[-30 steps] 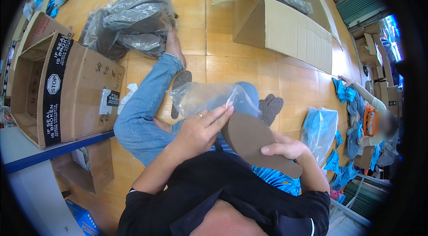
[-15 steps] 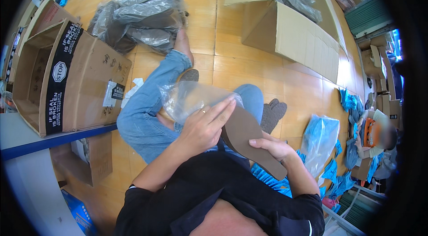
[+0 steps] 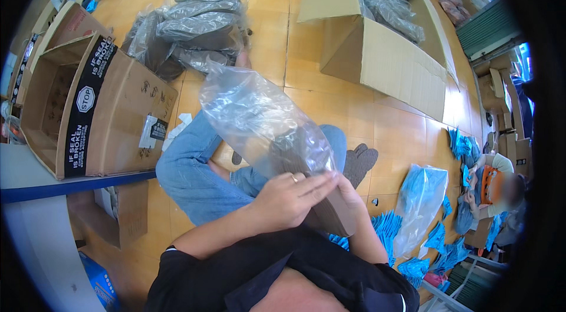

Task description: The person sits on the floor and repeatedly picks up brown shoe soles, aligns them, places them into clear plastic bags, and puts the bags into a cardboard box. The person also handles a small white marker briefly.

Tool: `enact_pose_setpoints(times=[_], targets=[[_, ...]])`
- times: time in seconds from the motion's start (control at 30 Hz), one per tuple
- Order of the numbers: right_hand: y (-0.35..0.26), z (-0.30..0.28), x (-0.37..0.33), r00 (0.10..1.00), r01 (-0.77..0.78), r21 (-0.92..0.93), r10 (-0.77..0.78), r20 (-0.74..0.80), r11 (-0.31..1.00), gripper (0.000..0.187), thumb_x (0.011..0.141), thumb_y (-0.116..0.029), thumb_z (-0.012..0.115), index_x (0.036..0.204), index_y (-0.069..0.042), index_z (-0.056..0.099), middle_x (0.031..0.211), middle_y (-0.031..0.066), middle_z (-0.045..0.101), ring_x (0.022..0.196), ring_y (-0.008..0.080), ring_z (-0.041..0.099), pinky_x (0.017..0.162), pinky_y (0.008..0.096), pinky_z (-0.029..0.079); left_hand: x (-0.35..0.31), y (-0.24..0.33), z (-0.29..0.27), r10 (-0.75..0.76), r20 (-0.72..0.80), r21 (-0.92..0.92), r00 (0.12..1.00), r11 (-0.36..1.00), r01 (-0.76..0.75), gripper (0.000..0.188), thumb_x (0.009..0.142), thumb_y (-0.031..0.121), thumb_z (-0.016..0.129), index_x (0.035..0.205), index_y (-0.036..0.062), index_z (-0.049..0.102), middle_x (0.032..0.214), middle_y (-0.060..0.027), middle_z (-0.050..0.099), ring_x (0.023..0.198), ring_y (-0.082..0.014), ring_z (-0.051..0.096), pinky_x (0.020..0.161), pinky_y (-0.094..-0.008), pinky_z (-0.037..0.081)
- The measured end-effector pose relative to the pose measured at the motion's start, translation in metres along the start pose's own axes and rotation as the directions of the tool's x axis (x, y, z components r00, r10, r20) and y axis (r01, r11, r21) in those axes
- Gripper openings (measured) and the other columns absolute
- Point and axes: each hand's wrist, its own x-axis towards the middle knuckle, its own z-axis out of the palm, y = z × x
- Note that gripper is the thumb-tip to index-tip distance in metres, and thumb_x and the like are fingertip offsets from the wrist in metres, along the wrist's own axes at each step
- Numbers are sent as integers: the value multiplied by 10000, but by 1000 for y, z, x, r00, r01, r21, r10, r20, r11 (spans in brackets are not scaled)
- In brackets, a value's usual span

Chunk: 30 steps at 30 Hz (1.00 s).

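A stack of brown shoe insoles (image 3: 331, 213) lies partly inside a clear plastic bag (image 3: 244, 105), over my lap. My left hand (image 3: 286, 200) is closed, its fingers pinching the bag's edge where it meets the stack. On the stack's right side my right hand (image 3: 354, 197) grips the insoles near the bag's mouth; its fingertips are partly hidden. The far end of the bag stands out loose beyond the insoles, toward my left foot. More insoles (image 3: 361, 164) rest on the floor beside my right knee.
Bagged insoles (image 3: 197, 26) are piled ahead on the left. An open carton (image 3: 401, 64) at the far right holds more bags. A taped carton (image 3: 124, 105) stands on my left. Blue pieces (image 3: 386, 232) and a clear bag (image 3: 420, 206) lie right, near another person (image 3: 492, 185).
The bag has slid over the insole stack and now encloses its far part. Both hands have come together at the bag's mouth, and the stack has shifted lower and more upright.
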Motion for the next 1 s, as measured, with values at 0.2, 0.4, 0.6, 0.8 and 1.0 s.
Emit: enact_pose_setpoints(times=[0.2,0.4,0.6,0.8,1.0], targets=[[0,15,8,985,45,-176,-15,171,983,527,875,-446,634,1207,-43,565,1039,121,642,863,221,632,734,336,525,14,-10,-14,-100,-191,78,977,990,117,522,662,-81,573,1170,13,650,1128,-121,671,838,-260,647,738,-342,502],[3,20,55,910,196,137,-232,345,971,493,907,-405,620,1247,-55,555,1154,97,625,1020,206,609,912,362,492,8,10,2,-16,-97,-123,995,992,4,483,646,-90,597,1114,9,670,993,-121,699,787,-258,656,692,-340,504],[-1,35,83,811,332,302,-434,392,894,476,926,-359,617,1280,-51,536,1154,78,625,1031,183,611,929,331,493,-1,6,-1,-35,-143,-199,989,980,5,472,635,-90,621,1090,21,672,992,-130,695,737,-249,645,649,-324,517],[-2,33,70,865,324,302,-410,288,897,491,933,-397,571,1271,-42,533,1140,110,632,980,220,633,886,367,521,7,-1,-12,-281,-214,-138,936,957,255,375,748,-113,616,1107,-8,646,855,-110,674,749,-148,647,633,-250,502],[-11,7,86,703,74,633,-490,515,771,597,937,-506,500,1300,-33,523,1186,149,615,1029,287,617,912,420,512,-4,4,-5,-238,415,-624,878,628,465,364,809,-56,642,1166,18,644,941,-76,699,800,-117,655,703,-227,511]])
